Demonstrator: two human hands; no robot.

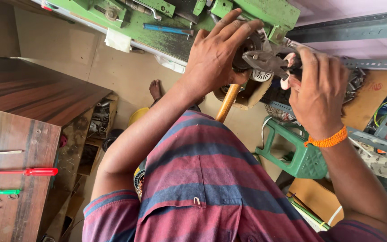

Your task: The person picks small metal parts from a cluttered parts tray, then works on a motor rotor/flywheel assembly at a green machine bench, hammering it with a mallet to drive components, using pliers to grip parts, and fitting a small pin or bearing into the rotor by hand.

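Note:
My left hand [213, 56] is clasped over a round dark metal part [247, 47] that looks like a small motor, with the fingers spread across its top. My right hand [316, 92], which has an orange thread band at the wrist, grips the pale handles of steel pliers [265, 60]. The plier jaws point left and touch the round part just beside my left thumb. A wooden handle [227, 104] sticks out below my left hand; its head is hidden.
A green metal bench [175, 38] with a blue-handled tool [166, 29] lies behind the hands. A green plastic stool [298, 157] and grey slotted-angle shelving [359, 28] stand at right. On the wooden table [10, 134] at left lie a red-handled screwdriver [39, 171], a green-handled one [5, 192] and screws.

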